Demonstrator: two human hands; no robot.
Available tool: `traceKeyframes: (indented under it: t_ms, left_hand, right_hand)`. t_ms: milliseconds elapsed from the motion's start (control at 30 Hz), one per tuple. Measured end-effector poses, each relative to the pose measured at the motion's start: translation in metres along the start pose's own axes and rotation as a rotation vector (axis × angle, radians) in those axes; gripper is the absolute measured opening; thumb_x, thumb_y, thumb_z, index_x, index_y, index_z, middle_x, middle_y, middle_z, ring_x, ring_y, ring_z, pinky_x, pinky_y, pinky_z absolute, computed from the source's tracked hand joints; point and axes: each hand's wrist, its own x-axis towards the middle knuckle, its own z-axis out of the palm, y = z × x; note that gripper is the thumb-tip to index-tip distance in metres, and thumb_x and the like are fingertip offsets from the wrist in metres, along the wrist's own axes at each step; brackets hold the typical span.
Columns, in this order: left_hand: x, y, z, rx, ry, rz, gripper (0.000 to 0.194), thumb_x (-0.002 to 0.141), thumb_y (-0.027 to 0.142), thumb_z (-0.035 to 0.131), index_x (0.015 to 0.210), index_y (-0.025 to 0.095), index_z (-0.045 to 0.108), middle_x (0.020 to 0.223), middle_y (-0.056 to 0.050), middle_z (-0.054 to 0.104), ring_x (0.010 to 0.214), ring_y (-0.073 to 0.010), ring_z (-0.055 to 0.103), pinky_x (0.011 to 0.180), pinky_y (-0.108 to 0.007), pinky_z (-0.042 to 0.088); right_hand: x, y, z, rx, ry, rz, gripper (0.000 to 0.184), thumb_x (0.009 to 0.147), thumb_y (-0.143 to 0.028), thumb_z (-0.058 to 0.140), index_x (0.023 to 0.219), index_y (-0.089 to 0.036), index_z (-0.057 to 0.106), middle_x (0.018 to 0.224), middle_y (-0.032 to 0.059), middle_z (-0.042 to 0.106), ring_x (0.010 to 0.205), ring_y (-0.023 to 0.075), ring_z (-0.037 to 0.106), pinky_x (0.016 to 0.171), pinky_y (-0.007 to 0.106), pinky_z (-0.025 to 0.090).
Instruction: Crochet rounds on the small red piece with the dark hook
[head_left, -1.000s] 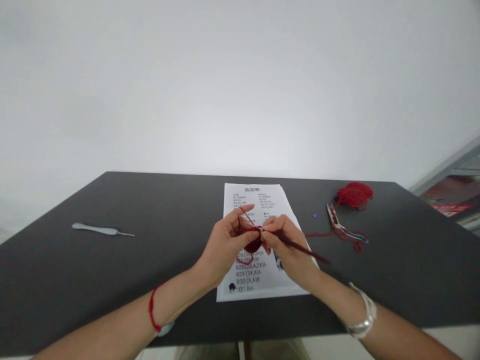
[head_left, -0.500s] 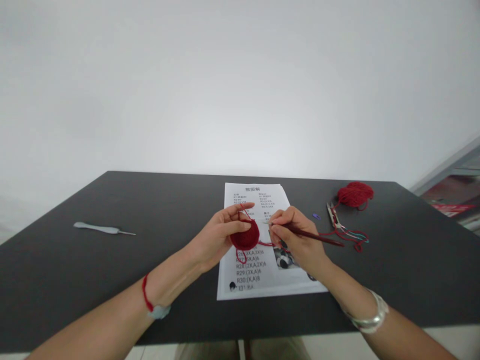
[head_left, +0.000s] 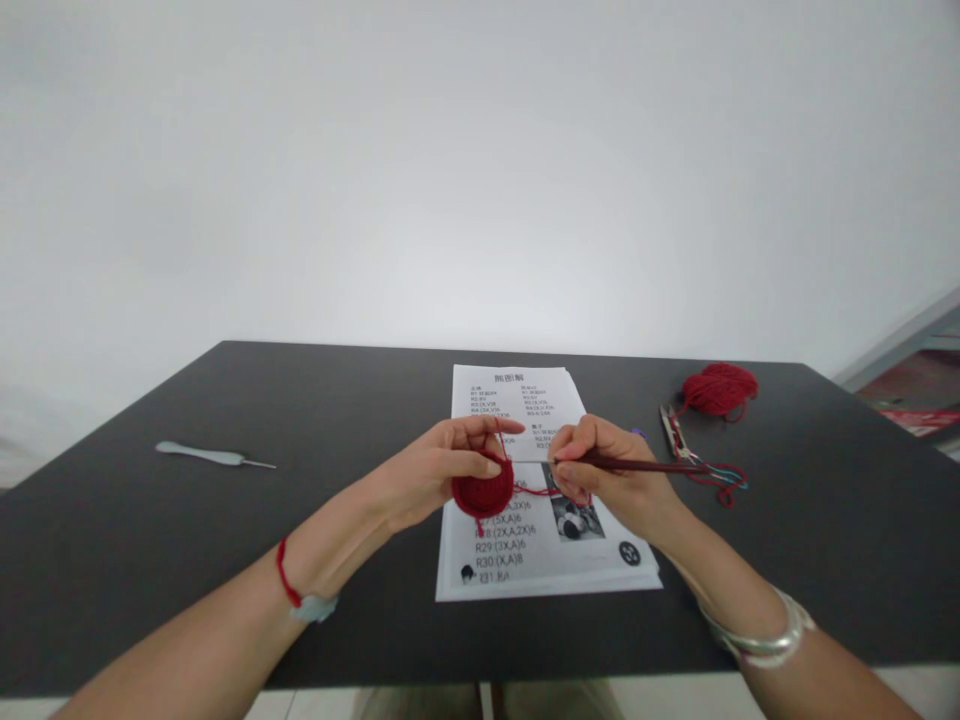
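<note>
Pinched between the thumb and fingers of my left hand (head_left: 431,470) is a round piece of red crochet work (head_left: 482,487). A strand of red yarn runs up from it to my outstretched index finger. My right hand (head_left: 611,465) grips a crochet hook (head_left: 637,463) with a dark reddish-brown handle. Its thin metal shaft points left at the upper right edge of the crochet piece; whether the tip sits in a stitch I cannot tell. Another red strand stretches from the piece toward my right fingers. Beneath both hands lie printed pattern sheets (head_left: 540,575).
On the black table (head_left: 360,630), a grey-handled crochet hook (head_left: 214,456) lies at the left. To the right are a red yarn ball (head_left: 720,388), scissors (head_left: 670,430) with red yarn tangled at their handles, and a purple stitch marker (head_left: 639,433) partly hidden by my right hand.
My right hand and the hook have shifted slightly right, away from the crochet piece, and the hook lies more level. The crochet piece has moved a little left and down within the view.
</note>
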Motion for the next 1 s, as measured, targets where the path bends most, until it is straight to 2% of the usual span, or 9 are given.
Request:
traceKeyframes:
  t_ms: [100, 167, 267, 367, 500, 667, 833, 1000]
  left_hand:
    - [-0.001, 0.001, -0.001, 0.044, -0.061, -0.010, 0.038, 0.065, 0.007, 0.068, 0.103, 0.013, 0.066, 0.070, 0.002, 0.060, 0.059, -0.0076, 0.053, 0.055, -0.022, 0.036]
    - [-0.001, -0.001, 0.002, 0.094, -0.040, 0.031, 0.037, 0.065, 0.008, 0.068, 0.102, 0.013, 0.065, 0.071, 0.002, 0.061, 0.060, -0.0079, 0.053, 0.056, -0.022, 0.037]
    - [0.000, -0.007, 0.013, 0.189, 0.145, 0.206, 0.036, 0.067, 0.009, 0.069, 0.102, 0.015, 0.064, 0.069, 0.004, 0.060, 0.061, -0.0087, 0.054, 0.060, -0.023, 0.039]
    - [0.002, -0.015, 0.023, 0.197, 0.296, 0.314, 0.034, 0.070, 0.012, 0.068, 0.103, 0.016, 0.061, 0.067, 0.005, 0.059, 0.060, -0.0097, 0.054, 0.061, -0.025, 0.042]
    - [0.004, -0.022, 0.027, 0.080, 0.274, 0.260, 0.036, 0.070, 0.014, 0.069, 0.104, 0.015, 0.058, 0.067, 0.003, 0.061, 0.062, -0.0117, 0.059, 0.062, -0.026, 0.044]
    - [0.004, -0.022, 0.025, -0.002, 0.284, 0.230, 0.037, 0.068, 0.011, 0.071, 0.103, 0.013, 0.060, 0.068, 0.002, 0.062, 0.063, -0.0103, 0.059, 0.067, -0.025, 0.044]
    - [0.003, -0.020, 0.026, 0.006, 0.309, 0.246, 0.038, 0.067, 0.010, 0.071, 0.103, 0.013, 0.060, 0.067, 0.004, 0.061, 0.061, -0.0090, 0.056, 0.063, -0.024, 0.042]
    - [0.003, -0.021, 0.027, 0.024, 0.320, 0.257, 0.040, 0.067, 0.012, 0.072, 0.104, 0.014, 0.059, 0.066, 0.004, 0.060, 0.058, -0.0087, 0.053, 0.059, -0.023, 0.040]
  right_hand:
    - [0.001, -0.003, -0.002, 0.090, -0.037, 0.070, 0.016, 0.073, -0.018, 0.075, 0.071, -0.018, 0.059, 0.066, -0.0023, 0.061, 0.045, 0.0062, 0.047, 0.039, 0.019, 0.034]
    - [0.003, -0.004, 0.000, 0.185, -0.033, 0.133, 0.018, 0.072, -0.020, 0.075, 0.070, -0.018, 0.057, 0.061, -0.0033, 0.059, 0.044, 0.0066, 0.045, 0.037, 0.017, 0.032]
    - [0.005, 0.000, 0.008, 0.307, 0.024, 0.202, 0.018, 0.075, -0.022, 0.072, 0.070, -0.019, 0.055, 0.057, -0.0044, 0.058, 0.044, 0.0075, 0.045, 0.038, 0.019, 0.039]
    - [0.006, 0.008, 0.019, 0.331, 0.134, 0.200, 0.018, 0.075, -0.026, 0.072, 0.072, -0.020, 0.055, 0.062, -0.0042, 0.062, 0.050, 0.0089, 0.050, 0.051, 0.026, 0.051]
    - [0.006, 0.014, 0.026, 0.270, 0.249, 0.111, 0.019, 0.074, -0.026, 0.073, 0.068, -0.019, 0.057, 0.061, -0.0033, 0.062, 0.055, 0.0086, 0.052, 0.054, 0.022, 0.049]
    - [0.006, 0.009, 0.019, 0.251, 0.179, 0.088, 0.017, 0.076, -0.024, 0.071, 0.069, -0.019, 0.056, 0.058, -0.0049, 0.058, 0.050, 0.0089, 0.049, 0.057, 0.027, 0.053]
    - [0.004, 0.010, 0.010, 0.099, 0.113, 0.003, 0.017, 0.079, -0.024, 0.068, 0.070, -0.020, 0.055, 0.058, -0.0064, 0.056, 0.048, 0.0077, 0.048, 0.061, 0.030, 0.053]
    - [0.000, 0.015, 0.006, -0.089, 0.168, -0.038, 0.017, 0.081, -0.024, 0.066, 0.072, -0.020, 0.052, 0.059, -0.0062, 0.054, 0.048, 0.0081, 0.049, 0.049, 0.024, 0.044]
